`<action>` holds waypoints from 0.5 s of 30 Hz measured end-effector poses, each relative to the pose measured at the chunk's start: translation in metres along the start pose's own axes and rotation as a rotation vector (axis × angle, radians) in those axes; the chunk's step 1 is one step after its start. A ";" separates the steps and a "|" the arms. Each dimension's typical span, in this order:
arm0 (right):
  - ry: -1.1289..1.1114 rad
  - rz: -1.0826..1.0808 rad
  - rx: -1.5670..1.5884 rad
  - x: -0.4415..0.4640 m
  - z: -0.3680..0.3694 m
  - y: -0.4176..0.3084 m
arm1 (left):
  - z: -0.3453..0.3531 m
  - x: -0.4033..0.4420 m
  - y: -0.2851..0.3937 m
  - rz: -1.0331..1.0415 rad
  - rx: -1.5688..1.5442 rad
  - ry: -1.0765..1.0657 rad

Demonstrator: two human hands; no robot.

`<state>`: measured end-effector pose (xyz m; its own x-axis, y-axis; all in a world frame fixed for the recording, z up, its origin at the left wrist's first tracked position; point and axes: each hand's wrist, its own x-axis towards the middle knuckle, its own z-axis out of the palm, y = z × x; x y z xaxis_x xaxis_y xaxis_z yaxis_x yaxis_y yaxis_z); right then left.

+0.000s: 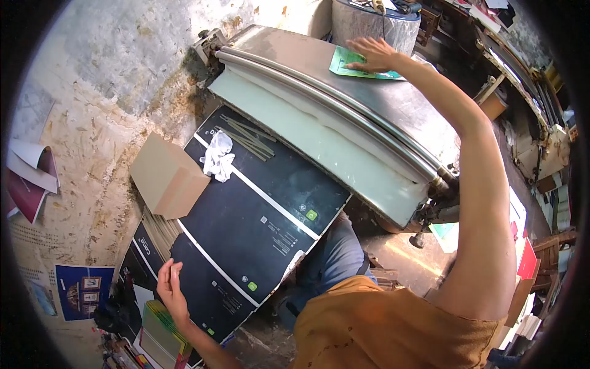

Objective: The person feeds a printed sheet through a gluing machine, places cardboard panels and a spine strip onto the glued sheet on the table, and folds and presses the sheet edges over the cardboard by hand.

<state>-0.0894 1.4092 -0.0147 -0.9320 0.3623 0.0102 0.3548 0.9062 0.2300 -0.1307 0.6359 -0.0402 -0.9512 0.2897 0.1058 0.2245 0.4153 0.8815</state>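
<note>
My right hand point(373, 55) is stretched out with spread fingers over a green printed sheet point(342, 63). That sheet lies on the metal top point(276, 48) of a roller machine, near its far edge. My left hand point(173, 294) is raised at the lower left, fingers loosely extended, with nothing visible in it. It is near a pile of thin board strips point(161, 232) and above a stack of green-edged boards or covers point(161, 329).
Metal rollers point(332, 104) run along the machine above a pale tray point(307, 147). On the dark printed table point(246, 215) are a brown cardboard block point(166, 175), a crumpled white cloth point(218, 157) and several narrow strips point(249, 138). A plastic-wrapped drum point(375, 27) stands behind.
</note>
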 end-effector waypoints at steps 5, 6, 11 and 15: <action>0.001 -0.036 0.250 -0.017 0.033 -0.014 | 0.071 0.048 0.041 0.156 -0.121 -0.088; 0.015 -0.061 0.270 -0.019 0.034 -0.016 | 0.092 0.062 0.052 0.178 -0.142 -0.151; 0.014 -0.076 0.288 -0.038 0.025 -0.031 | 0.230 0.116 0.111 0.124 -0.429 -0.322; 0.011 -0.088 0.276 -0.050 0.019 -0.042 | 0.335 0.138 0.130 0.068 -0.464 -0.377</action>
<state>-0.0563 1.3572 -0.0432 -0.9603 0.2788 0.0130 0.2780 0.9596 -0.0426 -0.1619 1.0185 -0.0655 -0.7785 0.6233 0.0739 0.0861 -0.0106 0.9962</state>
